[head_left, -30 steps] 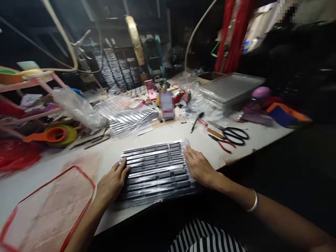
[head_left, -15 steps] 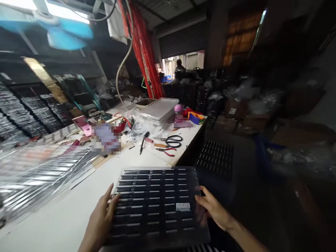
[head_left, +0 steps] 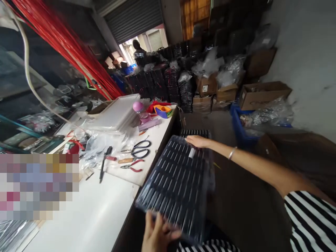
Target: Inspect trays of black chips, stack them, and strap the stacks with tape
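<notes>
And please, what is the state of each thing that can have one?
Flat black pack in clear plastic: held by left hand and right hand
Black-handled metal scissors: lying flat, blade opening unclear
Red-handled metal pliers: handles spread apart
Pink round-lidded bottle: lid on
Grey slatted roller shutter: partly raised

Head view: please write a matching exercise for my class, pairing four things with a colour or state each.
Column one:
1. nearer tray
2. pliers
3. scissors
4. crate

Column two:
A. red-handled
B. blue
C. held between the left hand and right hand
D. dark-handled

Pairs: 1-C, 2-A, 3-D, 4-B
</notes>
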{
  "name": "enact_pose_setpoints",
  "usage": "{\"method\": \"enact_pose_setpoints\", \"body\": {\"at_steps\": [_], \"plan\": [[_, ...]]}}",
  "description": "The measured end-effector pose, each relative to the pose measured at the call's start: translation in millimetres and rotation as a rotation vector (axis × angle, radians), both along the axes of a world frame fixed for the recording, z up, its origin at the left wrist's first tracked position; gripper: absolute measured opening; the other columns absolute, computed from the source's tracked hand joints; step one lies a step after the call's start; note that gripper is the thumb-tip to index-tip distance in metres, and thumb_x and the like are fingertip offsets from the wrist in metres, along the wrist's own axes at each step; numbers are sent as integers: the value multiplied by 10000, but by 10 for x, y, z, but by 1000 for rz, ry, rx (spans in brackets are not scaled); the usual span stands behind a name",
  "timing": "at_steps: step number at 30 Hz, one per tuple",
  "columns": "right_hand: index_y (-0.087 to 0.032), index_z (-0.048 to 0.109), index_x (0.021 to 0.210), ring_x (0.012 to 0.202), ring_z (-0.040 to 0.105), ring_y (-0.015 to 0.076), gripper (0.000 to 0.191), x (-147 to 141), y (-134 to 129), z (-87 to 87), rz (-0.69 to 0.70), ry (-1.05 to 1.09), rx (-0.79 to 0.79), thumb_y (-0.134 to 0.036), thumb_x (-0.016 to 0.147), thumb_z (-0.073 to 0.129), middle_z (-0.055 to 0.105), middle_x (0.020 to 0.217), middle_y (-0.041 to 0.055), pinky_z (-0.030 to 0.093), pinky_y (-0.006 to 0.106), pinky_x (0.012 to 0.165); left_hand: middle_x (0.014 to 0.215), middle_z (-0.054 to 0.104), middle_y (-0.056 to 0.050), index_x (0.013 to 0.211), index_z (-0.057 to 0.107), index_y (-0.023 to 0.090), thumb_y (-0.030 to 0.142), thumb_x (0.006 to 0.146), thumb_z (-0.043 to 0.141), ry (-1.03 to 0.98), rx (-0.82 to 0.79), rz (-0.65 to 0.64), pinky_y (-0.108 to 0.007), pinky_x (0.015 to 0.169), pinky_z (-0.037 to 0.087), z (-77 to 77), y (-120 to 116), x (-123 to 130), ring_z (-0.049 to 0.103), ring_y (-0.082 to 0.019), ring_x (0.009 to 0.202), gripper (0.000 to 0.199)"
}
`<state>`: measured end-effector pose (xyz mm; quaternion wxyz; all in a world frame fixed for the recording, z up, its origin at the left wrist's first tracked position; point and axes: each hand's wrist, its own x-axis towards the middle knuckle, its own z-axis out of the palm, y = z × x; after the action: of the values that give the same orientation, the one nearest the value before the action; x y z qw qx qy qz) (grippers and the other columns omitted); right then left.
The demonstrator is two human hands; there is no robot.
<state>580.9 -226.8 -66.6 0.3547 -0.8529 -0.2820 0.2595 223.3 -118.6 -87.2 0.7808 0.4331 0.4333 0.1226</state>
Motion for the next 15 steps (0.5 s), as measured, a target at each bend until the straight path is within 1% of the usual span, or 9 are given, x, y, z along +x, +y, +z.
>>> {"method": "enact_pose_setpoints", "body": {"at_steps": [1,3,5,6,8,10,11,13,15], "plan": [[-143,596,998,828,597,151,253,244,16,10,-9,-61,-47,-365,910,511,615,972,49,508,343,746,636,553,43,820,454,305,523,511,785,-78,-54,22,-372,536,539,-41,-158,308,611,-190,525,502],[-150,589,1050,939,585,182,256,643,51,-20,-37,-174,-126,-350,905,521,600,1071,69,487,396,829,611,527,64,773,410,257,491,562,778,-144,-63,12,-353,564,547,-147,-381,857,613,-161,529,485],[-160,577,1097,1019,561,208,282,900,79,-121,-75,-274,-185,-358,903,520,573,1150,83,459,436,885,602,526,59,767,406,233,551,589,741,-107,-8,-49,-346,602,551,-286,-476,1256,635,-166,562,495],[-165,572,1114,1051,547,219,296,977,88,-192,-97,-317,-205,-364,901,521,559,1182,87,445,452,906,600,534,50,771,416,224,584,588,725,-69,23,-81,-348,613,551,-361,-486,1388,642,-175,572,508],[-161,559,1144,1105,517,233,311,1051,105,-343,-134,-389,-222,-359,911,504,533,1228,96,410,481,941,596,562,23,768,447,212,634,571,704,23,85,-147,-354,614,547,-489,-467,1523,646,-192,572,532],[-159,556,1153,1134,498,241,317,1064,125,-467,-167,-435,-214,-359,915,497,523,1245,98,381,499,965,567,581,-13,700,485,201,672,570,674,125,161,-238,-357,570,537,-551,-424,1522,633,-208,535,524],[-160,557,1154,1145,490,244,321,1061,135,-508,-184,-450,-203,-365,914,497,521,1250,98,367,506,976,529,573,-26,637,490,200,691,583,646,183,214,-295,-355,520,520,-548,-393,1492,610,-209,488,519],[-168,543,1183,1178,465,259,356,1039,138,-544,-229,-469,-170,-385,904,507,507,1274,97,326,527,1004,422,504,-25,508,453,211,710,614,599,288,363,-396,-348,424,464,-479,-297,1426,520,-194,376,531],[-180,495,1258,1241,403,280,421,974,90,-547,-284,-474,-131,-392,895,511,457,1342,107,247,545,1046,376,420,6,473,422,225,696,628,596,342,543,-430,-364,434,451,-355,-134,1432,470,-190,361,526]]}}
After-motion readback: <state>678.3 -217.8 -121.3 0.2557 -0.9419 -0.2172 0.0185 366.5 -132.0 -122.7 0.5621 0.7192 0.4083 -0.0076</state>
